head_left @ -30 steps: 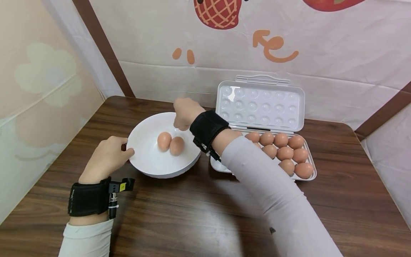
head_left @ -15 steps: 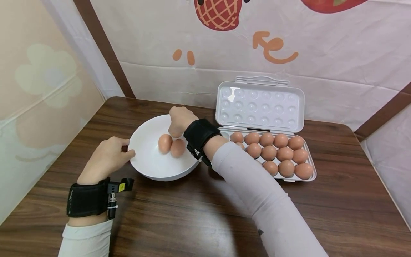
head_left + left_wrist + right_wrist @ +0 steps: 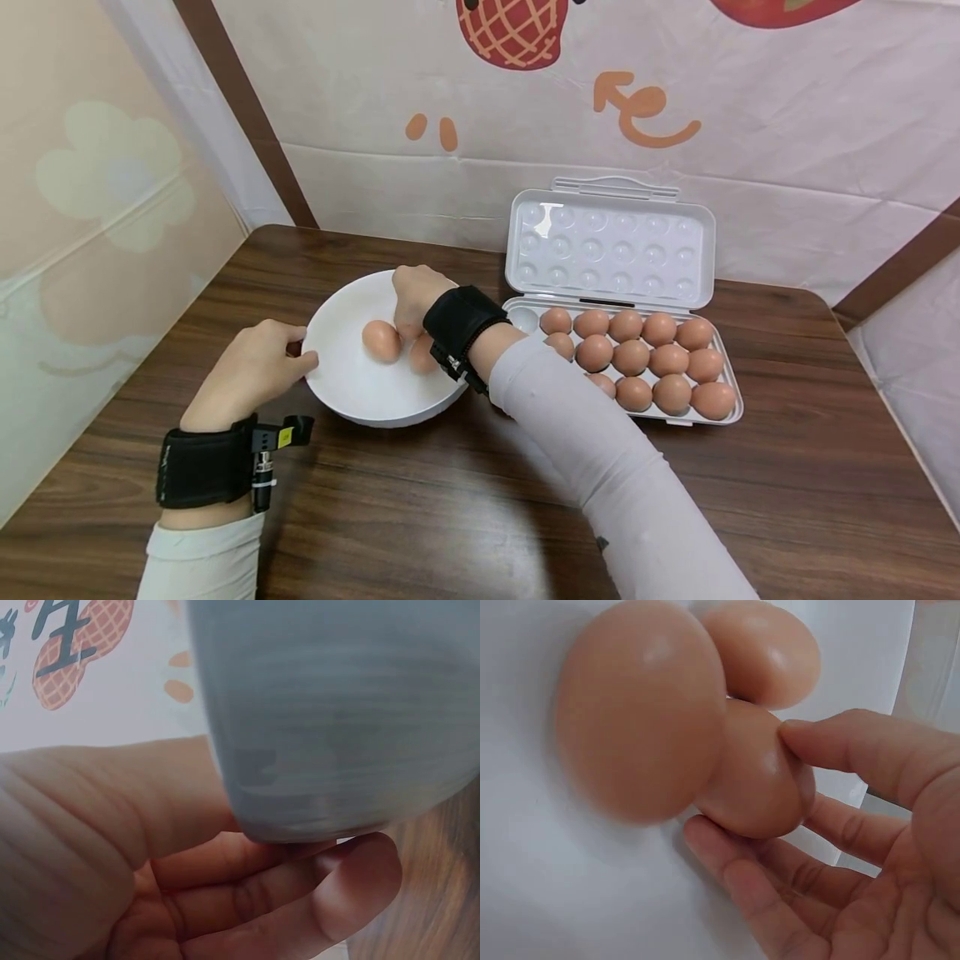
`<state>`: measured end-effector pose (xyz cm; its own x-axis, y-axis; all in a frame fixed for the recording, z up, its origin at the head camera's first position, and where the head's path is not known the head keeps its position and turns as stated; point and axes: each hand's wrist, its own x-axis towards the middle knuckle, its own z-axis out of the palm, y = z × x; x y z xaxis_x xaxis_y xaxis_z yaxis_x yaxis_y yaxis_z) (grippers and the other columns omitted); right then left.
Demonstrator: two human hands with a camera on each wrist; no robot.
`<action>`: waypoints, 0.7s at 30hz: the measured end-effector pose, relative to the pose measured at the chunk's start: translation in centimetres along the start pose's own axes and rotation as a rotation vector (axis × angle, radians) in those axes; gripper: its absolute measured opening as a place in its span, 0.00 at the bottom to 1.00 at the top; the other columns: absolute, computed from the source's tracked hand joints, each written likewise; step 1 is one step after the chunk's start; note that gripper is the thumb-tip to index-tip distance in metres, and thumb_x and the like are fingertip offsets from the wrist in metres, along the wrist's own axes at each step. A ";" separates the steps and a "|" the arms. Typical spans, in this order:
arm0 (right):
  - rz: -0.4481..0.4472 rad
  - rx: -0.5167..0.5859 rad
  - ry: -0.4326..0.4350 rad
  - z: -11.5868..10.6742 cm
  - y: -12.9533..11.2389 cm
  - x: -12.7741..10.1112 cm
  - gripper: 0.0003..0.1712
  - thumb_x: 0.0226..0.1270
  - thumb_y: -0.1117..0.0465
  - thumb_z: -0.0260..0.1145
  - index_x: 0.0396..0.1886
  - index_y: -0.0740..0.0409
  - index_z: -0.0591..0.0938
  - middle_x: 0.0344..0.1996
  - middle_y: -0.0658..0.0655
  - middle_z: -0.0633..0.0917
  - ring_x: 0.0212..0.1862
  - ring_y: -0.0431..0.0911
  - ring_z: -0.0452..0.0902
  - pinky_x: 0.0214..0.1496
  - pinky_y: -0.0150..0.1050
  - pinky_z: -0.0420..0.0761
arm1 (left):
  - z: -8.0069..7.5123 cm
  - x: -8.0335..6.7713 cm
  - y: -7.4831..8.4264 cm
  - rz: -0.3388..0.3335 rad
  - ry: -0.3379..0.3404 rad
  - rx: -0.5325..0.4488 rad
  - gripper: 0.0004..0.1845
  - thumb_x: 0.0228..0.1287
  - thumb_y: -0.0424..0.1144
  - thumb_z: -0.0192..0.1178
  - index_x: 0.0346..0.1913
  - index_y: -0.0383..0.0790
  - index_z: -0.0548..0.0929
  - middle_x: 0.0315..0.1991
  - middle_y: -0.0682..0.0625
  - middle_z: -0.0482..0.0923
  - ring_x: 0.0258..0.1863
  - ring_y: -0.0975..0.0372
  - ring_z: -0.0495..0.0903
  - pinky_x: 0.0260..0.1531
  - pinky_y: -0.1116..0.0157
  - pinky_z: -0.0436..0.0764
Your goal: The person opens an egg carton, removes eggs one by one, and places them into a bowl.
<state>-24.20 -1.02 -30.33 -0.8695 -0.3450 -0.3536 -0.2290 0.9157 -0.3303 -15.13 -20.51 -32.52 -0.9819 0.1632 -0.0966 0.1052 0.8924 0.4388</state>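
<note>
My left hand [image 3: 251, 367] grips the left rim of a white bowl [image 3: 341, 387]. In the left wrist view the fingers [image 3: 356, 889] curl beneath the bowl's grey-looking outer wall [image 3: 337, 727]. Inside the bowl, my right hand [image 3: 416, 298] reaches down and hides what it holds from the head view. The right wrist view shows thumb and fingers pinching a brown egg [image 3: 757, 776], low against the bowl floor. Two other brown eggs lie in there, a near one [image 3: 641, 712] and a farther one [image 3: 765, 652], both close against the held egg.
To the right stands a white egg box [image 3: 731, 408] with its lid [image 3: 611, 246] raised, holding several brown eggs [image 3: 632, 357] in rows. Its left end is partly covered by the right forearm. A printed cloth wall [image 3: 360, 192] rises behind the brown wooden table [image 3: 420, 517].
My right hand has come down and slightly left into the bowl, in among the eggs. Both loose eggs have shifted, the left one tilting over. The left hand stays on the rim.
</note>
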 end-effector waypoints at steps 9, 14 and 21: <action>-0.001 -0.001 -0.013 -0.3 0.5 0.2 0.15 0.54 0.70 0.68 0.43 0.59 0.81 0.29 0.54 0.77 0.25 0.44 0.66 0.22 0.33 0.66 | 0.0 0.1 0.2 0.002 0.002 0.002 0.16 0.64 0.34 0.55 0.48 0.26 0.82 0.24 0.46 0.74 0.24 0.57 0.69 0.22 0.64 0.66; -0.077 -0.041 0.032 -1.7 1.3 -0.6 0.06 0.65 0.62 0.64 0.40 0.57 0.79 0.29 0.50 0.74 0.31 0.43 0.69 0.30 0.31 0.68 | 0.0 0.1 0.2 -0.003 -0.004 0.002 0.17 0.64 0.35 0.55 0.49 0.25 0.81 0.26 0.45 0.75 0.25 0.57 0.70 0.22 0.64 0.67; -0.167 -0.016 0.148 -3.9 3.7 -3.2 0.10 0.63 0.61 0.63 0.42 0.59 0.81 0.38 0.53 0.81 0.39 0.45 0.73 0.41 0.36 0.74 | -0.1 0.0 0.1 -0.001 -0.007 0.001 0.16 0.65 0.35 0.55 0.48 0.26 0.82 0.25 0.46 0.74 0.24 0.57 0.70 0.22 0.64 0.67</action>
<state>-23.94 4.24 -27.00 -0.8733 -0.4591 -0.1627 -0.3811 0.8521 -0.3588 -15.17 -20.49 -32.42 -0.9808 0.1656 -0.1035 0.1046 0.8931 0.4375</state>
